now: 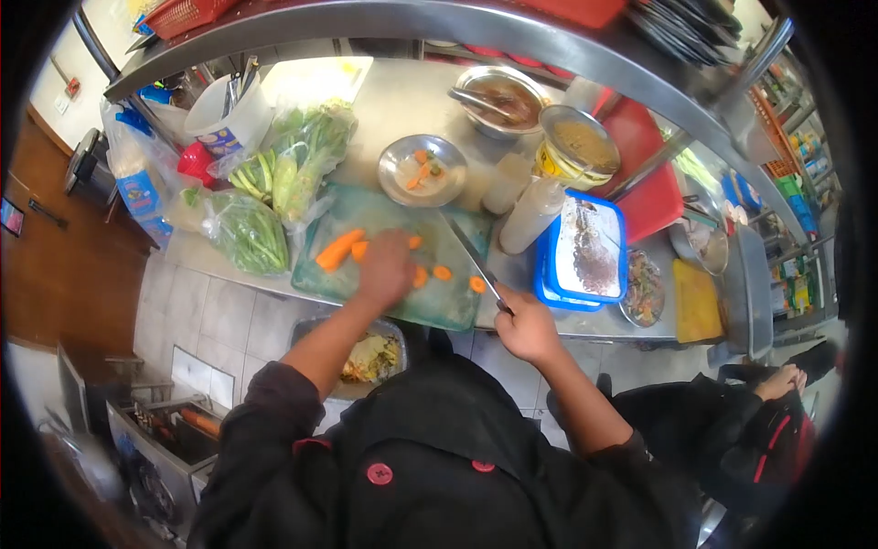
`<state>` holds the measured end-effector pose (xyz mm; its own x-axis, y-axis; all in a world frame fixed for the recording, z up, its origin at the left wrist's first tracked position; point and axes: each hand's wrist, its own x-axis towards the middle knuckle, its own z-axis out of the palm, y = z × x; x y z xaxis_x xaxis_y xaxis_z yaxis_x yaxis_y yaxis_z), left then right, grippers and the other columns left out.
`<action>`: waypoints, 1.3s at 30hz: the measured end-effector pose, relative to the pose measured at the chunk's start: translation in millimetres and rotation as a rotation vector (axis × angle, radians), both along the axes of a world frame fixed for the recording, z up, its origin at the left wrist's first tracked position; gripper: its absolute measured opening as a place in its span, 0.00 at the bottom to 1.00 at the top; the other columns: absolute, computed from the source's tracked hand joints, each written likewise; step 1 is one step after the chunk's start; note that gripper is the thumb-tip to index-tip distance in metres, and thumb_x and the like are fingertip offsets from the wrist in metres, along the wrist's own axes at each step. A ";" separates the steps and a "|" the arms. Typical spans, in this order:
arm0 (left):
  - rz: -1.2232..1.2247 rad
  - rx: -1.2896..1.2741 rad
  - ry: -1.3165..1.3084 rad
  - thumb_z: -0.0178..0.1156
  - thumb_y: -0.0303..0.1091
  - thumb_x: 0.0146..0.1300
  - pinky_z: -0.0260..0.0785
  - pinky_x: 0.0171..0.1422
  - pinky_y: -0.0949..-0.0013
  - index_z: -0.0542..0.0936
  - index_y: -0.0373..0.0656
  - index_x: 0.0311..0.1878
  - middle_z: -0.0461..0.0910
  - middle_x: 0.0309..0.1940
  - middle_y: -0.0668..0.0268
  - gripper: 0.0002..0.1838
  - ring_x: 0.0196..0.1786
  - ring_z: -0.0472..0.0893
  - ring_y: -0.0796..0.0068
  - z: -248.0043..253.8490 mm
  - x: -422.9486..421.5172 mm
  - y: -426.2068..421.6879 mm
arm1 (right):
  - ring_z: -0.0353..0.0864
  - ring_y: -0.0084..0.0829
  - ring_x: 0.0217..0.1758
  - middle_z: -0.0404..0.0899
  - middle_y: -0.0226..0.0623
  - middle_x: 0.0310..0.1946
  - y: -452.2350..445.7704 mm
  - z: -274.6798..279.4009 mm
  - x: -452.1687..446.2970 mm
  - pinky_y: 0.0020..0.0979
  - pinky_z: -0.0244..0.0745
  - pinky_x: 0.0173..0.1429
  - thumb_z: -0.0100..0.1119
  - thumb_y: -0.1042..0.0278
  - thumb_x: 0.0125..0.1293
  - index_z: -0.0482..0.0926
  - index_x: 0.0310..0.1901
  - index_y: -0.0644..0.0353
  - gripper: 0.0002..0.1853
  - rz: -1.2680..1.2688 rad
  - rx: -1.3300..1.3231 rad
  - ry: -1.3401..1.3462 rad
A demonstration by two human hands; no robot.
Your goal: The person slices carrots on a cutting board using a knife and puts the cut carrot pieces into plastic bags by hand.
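Observation:
My left hand is over the green cutting board, its fingers closed on a carrot whose orange end shows at the right of the hand. Another peeled carrot lies to the left of it. Cut carrot slices are scattered between my hands. My right hand grips the handle of a knife, its blade slanting up and left across the board's right side. Just behind the board sits a metal bowl with carrot pieces inside.
Bagged green vegetables lie left of the board. A squeeze bottle and a blue-rimmed container stand to the right. A metal shelf spans overhead. Below the counter is a scrap bin. Another person is at the right.

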<state>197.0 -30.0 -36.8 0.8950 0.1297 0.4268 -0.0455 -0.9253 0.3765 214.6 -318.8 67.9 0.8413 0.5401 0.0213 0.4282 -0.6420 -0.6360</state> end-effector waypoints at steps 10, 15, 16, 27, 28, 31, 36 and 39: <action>-0.181 0.064 0.275 0.61 0.70 0.55 0.45 0.74 0.34 0.78 0.40 0.63 0.67 0.69 0.44 0.45 0.74 0.59 0.42 -2.6 11.6 -97.3 | 0.79 0.52 0.32 0.80 0.51 0.30 -11.7 -29.5 -11.9 0.48 0.77 0.40 0.58 0.68 0.54 0.82 0.55 0.61 0.23 -0.021 0.029 -0.262; -0.306 0.074 0.199 0.60 0.52 0.60 0.57 0.65 0.40 0.83 0.47 0.54 0.75 0.61 0.56 0.24 0.65 0.69 0.53 -23.8 18.6 -109.9 | 0.80 0.53 0.34 0.80 0.53 0.30 -6.4 -44.2 -6.3 0.49 0.77 0.40 0.60 0.71 0.53 0.84 0.52 0.58 0.22 -0.010 -0.027 -0.406; -0.277 0.114 0.119 0.60 0.47 0.61 0.60 0.63 0.42 0.84 0.48 0.53 0.76 0.58 0.58 0.21 0.62 0.71 0.55 -28.5 15.8 -110.4 | 0.80 0.53 0.32 0.80 0.53 0.29 -3.9 -52.3 -3.6 0.49 0.77 0.39 0.61 0.71 0.52 0.84 0.52 0.57 0.22 -0.008 -0.007 -0.447; -0.224 0.228 0.054 0.58 0.40 0.61 0.67 0.48 0.52 0.82 0.49 0.42 0.80 0.45 0.62 0.10 0.48 0.77 0.60 -16.8 -19.9 -43.5 | 0.79 0.47 0.32 0.76 0.44 0.26 23.8 -115.9 11.5 0.47 0.76 0.39 0.64 0.72 0.51 0.87 0.47 0.55 0.18 0.007 -0.086 -0.536; -0.224 0.234 0.050 0.58 0.40 0.61 0.67 0.48 0.52 0.82 0.49 0.42 0.80 0.45 0.62 0.10 0.48 0.77 0.60 -17.7 -22.0 -43.8 | 0.78 0.47 0.32 0.75 0.44 0.26 28.3 -115.0 13.3 0.47 0.76 0.40 0.64 0.72 0.51 0.87 0.45 0.56 0.16 0.013 -0.098 -0.512; -0.142 0.163 0.123 0.59 0.40 0.60 0.70 0.49 0.49 0.81 0.50 0.39 0.79 0.40 0.65 0.08 0.47 0.78 0.61 -16.3 -23.1 -44.7 | 0.80 0.50 0.35 0.78 0.46 0.29 39.1 -106.3 15.2 0.49 0.77 0.43 0.63 0.72 0.54 0.86 0.44 0.59 0.14 -0.014 -0.090 -0.526; -0.281 0.325 0.380 0.57 0.38 0.61 0.76 0.48 0.52 0.81 0.48 0.40 0.79 0.40 0.60 0.08 0.46 0.79 0.56 -41.3 -15.6 -39.8 | 0.82 0.52 0.39 0.82 0.50 0.37 42.5 60.0 24.8 0.46 0.78 0.45 0.62 0.74 0.60 0.83 0.45 0.63 0.11 0.079 0.247 -0.588; -0.416 0.254 0.281 0.56 0.35 0.60 0.77 0.43 0.54 0.80 0.46 0.38 0.79 0.39 0.58 0.07 0.47 0.79 0.56 -35.4 -13.6 -27.0 | 0.80 0.53 0.37 0.81 0.51 0.34 29.4 152.8 74.9 0.46 0.74 0.41 0.59 0.75 0.65 0.81 0.38 0.65 0.04 -0.025 0.265 -0.812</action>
<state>183.5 -57.1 -72.2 0.9324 -0.3348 0.1364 -0.3565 -0.9139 0.1941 289.5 -289.4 220.8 0.5221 0.4131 0.7461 0.8039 -0.5306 -0.2688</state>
